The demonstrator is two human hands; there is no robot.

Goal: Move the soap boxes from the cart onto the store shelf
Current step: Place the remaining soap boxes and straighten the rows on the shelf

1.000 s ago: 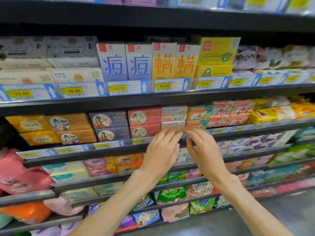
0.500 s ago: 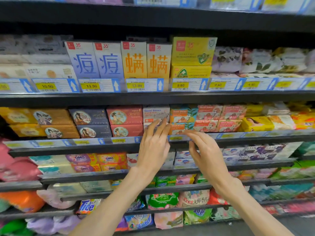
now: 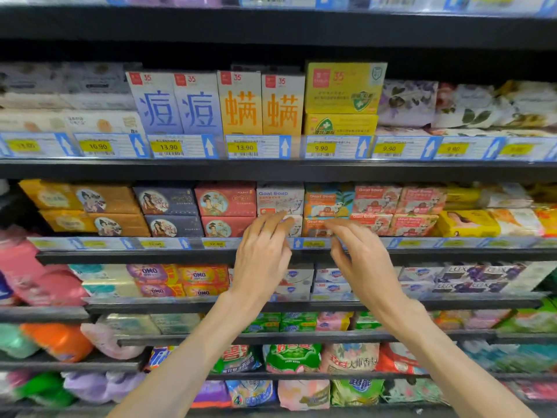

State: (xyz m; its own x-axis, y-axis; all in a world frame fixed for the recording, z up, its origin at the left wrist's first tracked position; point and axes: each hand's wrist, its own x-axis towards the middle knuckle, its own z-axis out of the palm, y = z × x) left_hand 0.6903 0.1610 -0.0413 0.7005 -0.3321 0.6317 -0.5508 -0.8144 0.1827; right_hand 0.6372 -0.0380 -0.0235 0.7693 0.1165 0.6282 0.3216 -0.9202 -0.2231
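Both my hands reach toward the middle shelf (image 3: 211,257) where Goat Soap boxes stand in stacks. My left hand (image 3: 263,253) has its fingers straight, with the tips touching the lower white Goat Soap box (image 3: 294,226) under the upper white one (image 3: 280,198). My right hand (image 3: 360,257) is spread with relaxed fingers, its tips at the front of the lower orange Goat Soap box (image 3: 313,227). Neither hand holds anything. The cart is out of view.
Pink Goat Soap boxes (image 3: 398,206) stand to the right, red (image 3: 226,199) and dark blue (image 3: 165,200) boxes to the left. Tall boxes (image 3: 220,104) fill the shelf above with price tags (image 3: 244,147). Lower shelves hold detergent bags (image 3: 292,357).
The view has shifted so the shelves slide left and down slightly. Both hands stay at the Goat Soap stacks, drawing back a little from the boxes.
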